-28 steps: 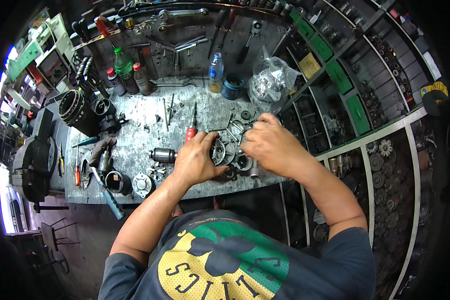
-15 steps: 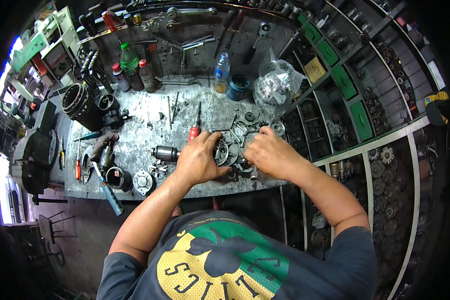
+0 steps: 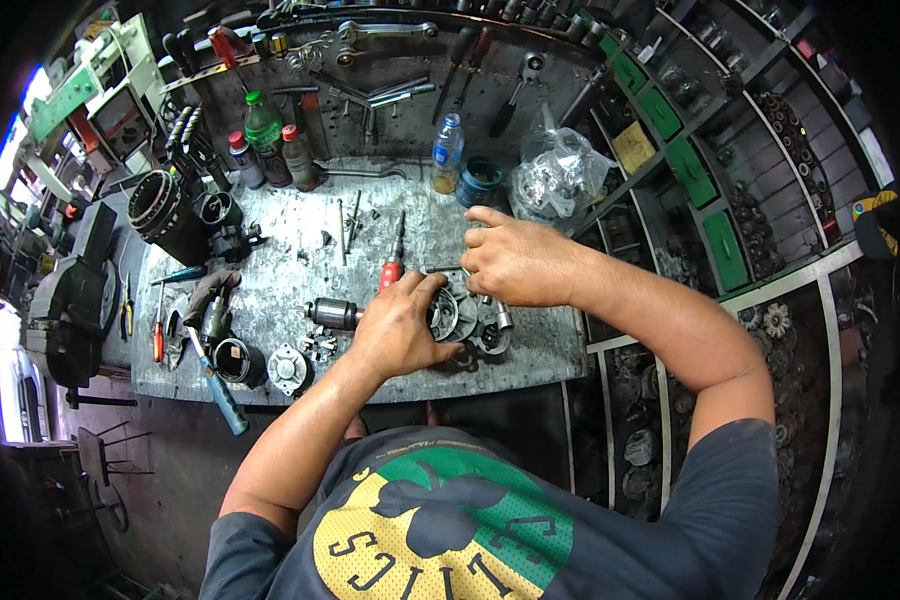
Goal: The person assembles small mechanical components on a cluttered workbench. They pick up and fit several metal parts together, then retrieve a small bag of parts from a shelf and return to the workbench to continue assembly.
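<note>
From the head camera, your left hand (image 3: pixel 398 330) is curled over a round metal housing (image 3: pixel 448 313) on the steel workbench (image 3: pixel 290 250), fingers gripping its near rim. Your right hand (image 3: pixel 515 262) hovers just above and behind the same housing, half closed with the forefinger stretched out; you cannot tell whether it pinches anything. The housing sits near the bench's front edge, toward its right end, with small round parts (image 3: pixel 490 330) touching it on the right. A red-handled screwdriver (image 3: pixel 394 262) lies just behind your left hand, and an armature (image 3: pixel 332 314) just to its left. Bare benchtop opens behind the screwdriver up to a plastic bottle (image 3: pixel 447 152) and a clear bag of parts (image 3: pixel 558 175) at the back.
</note>
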The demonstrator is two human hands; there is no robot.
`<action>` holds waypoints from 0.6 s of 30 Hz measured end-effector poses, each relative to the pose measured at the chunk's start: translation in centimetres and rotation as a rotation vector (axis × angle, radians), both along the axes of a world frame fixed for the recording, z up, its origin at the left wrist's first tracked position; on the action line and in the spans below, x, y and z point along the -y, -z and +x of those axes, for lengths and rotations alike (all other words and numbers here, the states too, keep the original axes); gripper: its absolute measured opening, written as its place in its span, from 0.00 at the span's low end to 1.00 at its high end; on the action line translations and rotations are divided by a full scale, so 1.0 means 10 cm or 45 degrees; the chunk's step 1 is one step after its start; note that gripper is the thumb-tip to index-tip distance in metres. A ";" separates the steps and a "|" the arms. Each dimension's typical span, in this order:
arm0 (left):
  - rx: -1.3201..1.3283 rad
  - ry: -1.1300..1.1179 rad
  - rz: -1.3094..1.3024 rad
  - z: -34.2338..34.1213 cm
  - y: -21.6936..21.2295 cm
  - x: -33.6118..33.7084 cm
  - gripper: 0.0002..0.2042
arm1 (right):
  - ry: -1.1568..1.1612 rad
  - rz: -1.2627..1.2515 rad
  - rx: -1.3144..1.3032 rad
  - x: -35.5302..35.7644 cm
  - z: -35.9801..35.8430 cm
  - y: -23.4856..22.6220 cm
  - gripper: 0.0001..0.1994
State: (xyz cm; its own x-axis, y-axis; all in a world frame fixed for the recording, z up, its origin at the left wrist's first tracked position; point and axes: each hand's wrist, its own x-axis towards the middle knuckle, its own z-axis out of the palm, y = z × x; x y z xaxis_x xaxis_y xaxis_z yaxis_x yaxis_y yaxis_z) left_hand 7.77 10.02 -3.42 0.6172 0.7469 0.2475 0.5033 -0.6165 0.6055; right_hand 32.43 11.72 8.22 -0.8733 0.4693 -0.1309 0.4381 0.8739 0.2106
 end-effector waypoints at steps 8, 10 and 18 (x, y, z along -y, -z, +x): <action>0.049 0.009 -0.022 -0.01 0.00 -0.02 0.47 | 0.231 -0.222 0.147 -0.06 0.00 -0.03 0.05; 0.043 0.010 -0.033 -0.01 0.00 -0.02 0.47 | 0.207 -0.180 0.056 -0.03 0.02 -0.01 0.05; 0.057 0.016 -0.022 0.01 -0.01 -0.04 0.47 | -0.168 -0.034 -0.065 -0.13 0.03 0.08 0.06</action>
State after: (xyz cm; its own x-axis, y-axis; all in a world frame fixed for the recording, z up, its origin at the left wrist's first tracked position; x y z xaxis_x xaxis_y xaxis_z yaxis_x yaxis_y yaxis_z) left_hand 7.85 10.40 -3.34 0.6151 0.7437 0.2619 0.4679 -0.6116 0.6379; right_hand 32.73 13.00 7.39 -0.9330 0.3468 -0.0959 0.3284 0.9297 0.1669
